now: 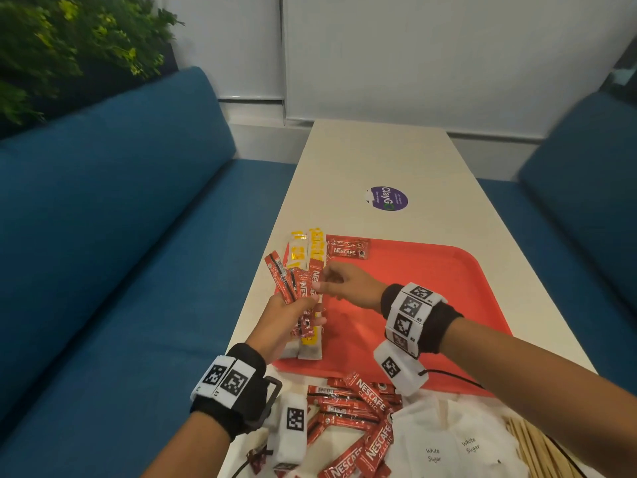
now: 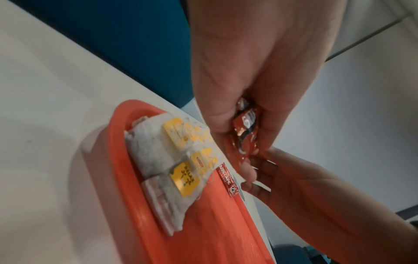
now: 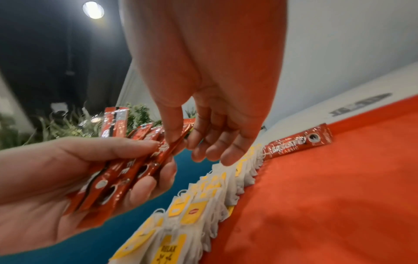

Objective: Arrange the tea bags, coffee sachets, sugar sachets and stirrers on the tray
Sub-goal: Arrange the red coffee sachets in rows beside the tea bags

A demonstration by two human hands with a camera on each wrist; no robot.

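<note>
My left hand (image 1: 293, 313) grips a fan of several red coffee sachets (image 1: 287, 281) above the left edge of the red tray (image 1: 431, 281). My right hand (image 1: 332, 282) pinches the rightmost sachet of that fan (image 3: 175, 145) between thumb and forefinger. A row of white tea bags (image 3: 203, 196) with yellow tags lies along the tray's left edge. One coffee sachet (image 1: 348, 249) lies flat at the tray's far left corner. A pile of coffee sachets (image 1: 358, 426), white sugar sachets (image 1: 448, 446) and wooden stirrers (image 1: 531, 450) lies on the table near me.
The tray sits on a long white table (image 1: 379, 160) with a purple round sticker (image 1: 387, 198) beyond it. Blue benches (image 1: 120, 236) flank the table on both sides. A green plant (image 1: 69, 39) stands behind the left bench.
</note>
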